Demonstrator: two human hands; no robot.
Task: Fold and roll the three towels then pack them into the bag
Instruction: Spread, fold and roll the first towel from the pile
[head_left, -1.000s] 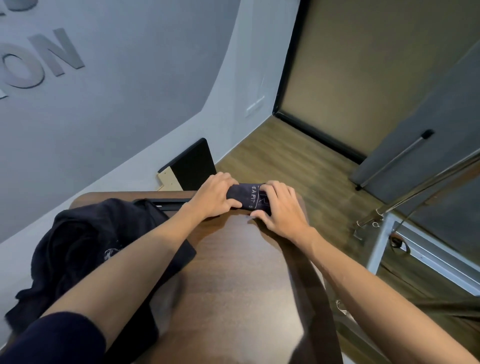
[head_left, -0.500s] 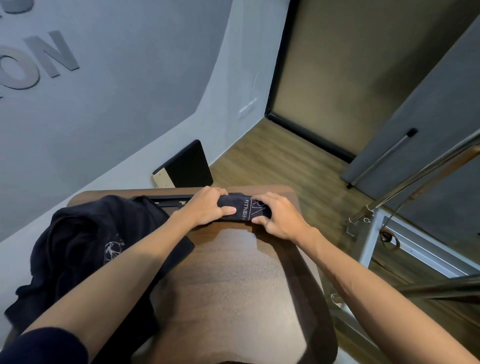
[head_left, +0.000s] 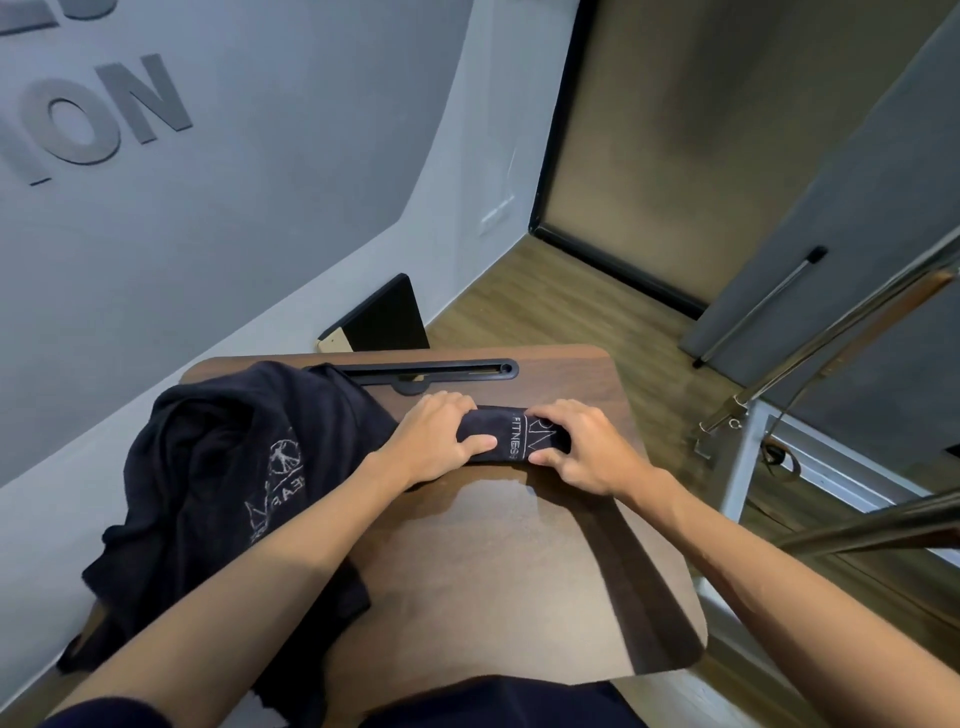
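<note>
- My left hand (head_left: 434, 439) grips the left end of the rolled towel (head_left: 506, 435): fingers curled over the top, thumb pressed against the near side.
- My right hand (head_left: 579, 447) grips the right end the same way, fingers wrapped over the roll and thumb tucked along its near edge.
- The rolled towel is dark navy, lies crosswise on the tabletop (head_left: 498, 561) toward its 12 o'clock end, and shows white lettering reading "FITNESS" between my two hands.
- Just beyond the roll, at 12 o'clock, a long black slot (head_left: 415, 370) runs across the far edge of the tabletop; the roll does not touch it.
- At 9 o'clock from the roll, a loose heap of dark fabric (head_left: 228, 467) with a white printed logo covers the left side of the tabletop and hangs over its left edge. My left forearm lies across it. I cannot tell how many pieces make up the heap.
- Behind the tabletop, at 11 o'clock, a black panel (head_left: 387, 319) leans against the grey wall (head_left: 249, 171), which carries raised letters.
- At 3 o'clock, off the tabletop, a metal frame (head_left: 748, 447) stands on the wooden floor (head_left: 561, 312).
</note>
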